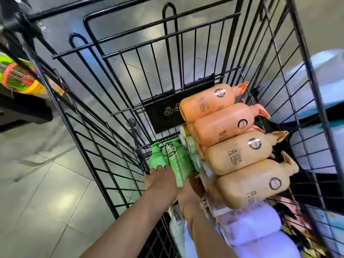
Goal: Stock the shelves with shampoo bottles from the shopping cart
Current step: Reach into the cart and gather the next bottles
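Green shampoo bottles [174, 161] lie gripped between both hands [175, 185].

Inside the black wire cart [104, 146]: two orange pump bottles [208, 103]; two tan pump bottles [240, 155]; two green bottles [176, 161]; two hands [162, 181] reaching in.

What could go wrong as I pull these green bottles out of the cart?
1. Both hands, left hand and right hand, crowd around the green bottles low in the cart, so knuckles might scrape the wire side.
2. The orange and tan bottles lie stacked right beside them; pulling the green ones out may let that pile roll or slide.
3. How firmly either hand grips is unclear, so a bottle could slip.
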`<state>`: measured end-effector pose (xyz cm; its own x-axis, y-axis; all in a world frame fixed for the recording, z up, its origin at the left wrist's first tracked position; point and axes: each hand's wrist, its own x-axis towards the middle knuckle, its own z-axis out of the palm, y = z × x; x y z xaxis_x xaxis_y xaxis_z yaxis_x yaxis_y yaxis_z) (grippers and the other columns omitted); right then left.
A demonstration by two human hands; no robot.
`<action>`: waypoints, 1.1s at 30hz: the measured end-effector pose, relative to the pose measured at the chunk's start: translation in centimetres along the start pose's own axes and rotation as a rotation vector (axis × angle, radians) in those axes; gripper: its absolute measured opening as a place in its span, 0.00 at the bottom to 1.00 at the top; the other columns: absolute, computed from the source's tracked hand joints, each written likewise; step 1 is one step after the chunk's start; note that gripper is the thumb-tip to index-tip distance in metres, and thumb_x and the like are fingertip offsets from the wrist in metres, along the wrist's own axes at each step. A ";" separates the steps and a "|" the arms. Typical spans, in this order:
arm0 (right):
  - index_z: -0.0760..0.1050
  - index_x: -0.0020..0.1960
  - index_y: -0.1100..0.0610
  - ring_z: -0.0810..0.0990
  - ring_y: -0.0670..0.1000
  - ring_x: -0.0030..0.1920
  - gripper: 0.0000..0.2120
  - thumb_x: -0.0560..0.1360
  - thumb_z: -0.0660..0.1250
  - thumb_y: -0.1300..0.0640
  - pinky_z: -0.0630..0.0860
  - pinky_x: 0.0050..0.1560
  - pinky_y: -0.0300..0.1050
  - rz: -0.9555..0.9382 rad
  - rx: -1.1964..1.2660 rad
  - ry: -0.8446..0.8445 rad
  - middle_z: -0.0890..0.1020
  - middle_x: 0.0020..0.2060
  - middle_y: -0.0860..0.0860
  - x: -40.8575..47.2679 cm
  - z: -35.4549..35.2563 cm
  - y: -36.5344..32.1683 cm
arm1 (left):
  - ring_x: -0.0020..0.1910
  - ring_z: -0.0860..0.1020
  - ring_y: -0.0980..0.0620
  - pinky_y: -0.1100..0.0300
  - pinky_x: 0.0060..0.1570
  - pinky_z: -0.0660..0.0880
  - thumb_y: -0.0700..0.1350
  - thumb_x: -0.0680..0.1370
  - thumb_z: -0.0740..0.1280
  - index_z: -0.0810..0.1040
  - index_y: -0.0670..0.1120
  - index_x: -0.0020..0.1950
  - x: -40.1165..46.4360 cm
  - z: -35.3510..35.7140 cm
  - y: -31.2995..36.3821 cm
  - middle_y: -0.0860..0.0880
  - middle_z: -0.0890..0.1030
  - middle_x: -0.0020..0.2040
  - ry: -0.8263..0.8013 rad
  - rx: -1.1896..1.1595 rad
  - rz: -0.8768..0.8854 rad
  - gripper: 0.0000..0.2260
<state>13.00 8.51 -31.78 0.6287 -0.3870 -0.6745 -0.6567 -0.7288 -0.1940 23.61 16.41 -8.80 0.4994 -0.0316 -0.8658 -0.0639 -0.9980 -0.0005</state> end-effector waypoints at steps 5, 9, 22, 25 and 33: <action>0.73 0.58 0.59 0.80 0.51 0.46 0.25 0.66 0.68 0.47 0.67 0.37 0.41 0.038 -0.049 0.006 0.80 0.49 0.53 -5.6 -8.1 -4.7 | 0.67 0.66 0.43 0.51 0.63 0.67 0.44 0.78 0.62 0.61 0.41 0.71 0.3 0.1 -0.2 0.42 0.67 0.69 0.008 -0.056 -0.050 0.23; 0.77 0.50 0.58 0.79 0.52 0.42 0.21 0.66 0.74 0.44 0.72 0.40 0.42 0.101 0.218 -0.110 0.83 0.45 0.53 -8.9 -11.2 -4.4 | 0.68 0.65 0.44 0.50 0.62 0.68 0.41 0.77 0.63 0.60 0.42 0.72 0.7 -0.2 -0.4 0.43 0.66 0.70 0.007 -0.106 -0.151 0.24; 0.76 0.62 0.50 0.83 0.43 0.42 0.42 0.48 0.74 0.41 0.80 0.43 0.40 0.059 0.735 -0.062 0.85 0.46 0.43 -19.1 -12.0 5.9 | 0.71 0.64 0.40 0.46 0.67 0.67 0.48 0.76 0.67 0.51 0.39 0.75 7.2 2.8 1.2 0.38 0.61 0.73 0.032 -0.650 -0.459 0.35; 0.73 0.66 0.55 0.82 0.43 0.52 0.47 0.50 0.76 0.39 0.78 0.45 0.33 -0.074 0.747 -0.120 0.81 0.59 0.46 -19.0 -11.9 7.8 | 0.74 0.55 0.38 0.43 0.71 0.59 0.50 0.77 0.67 0.37 0.43 0.76 8.9 5.2 2.3 0.36 0.49 0.76 -0.002 -0.735 -0.497 0.43; 0.80 0.56 0.47 0.83 0.44 0.43 0.33 0.50 0.77 0.46 0.77 0.40 0.35 -0.032 0.792 -0.065 0.85 0.46 0.45 -20.0 -12.1 9.8 | 0.67 0.65 0.35 0.42 0.63 0.68 0.45 0.72 0.73 0.35 0.43 0.76 9.9 7.3 1.3 0.34 0.61 0.70 0.132 -0.800 -0.468 0.49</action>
<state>-0.96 2.27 -11.62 0.6427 -0.3210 -0.6957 -0.7550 -0.1110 -0.6463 22.15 15.22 -21.01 0.4212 0.4263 -0.8005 0.7574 -0.6509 0.0519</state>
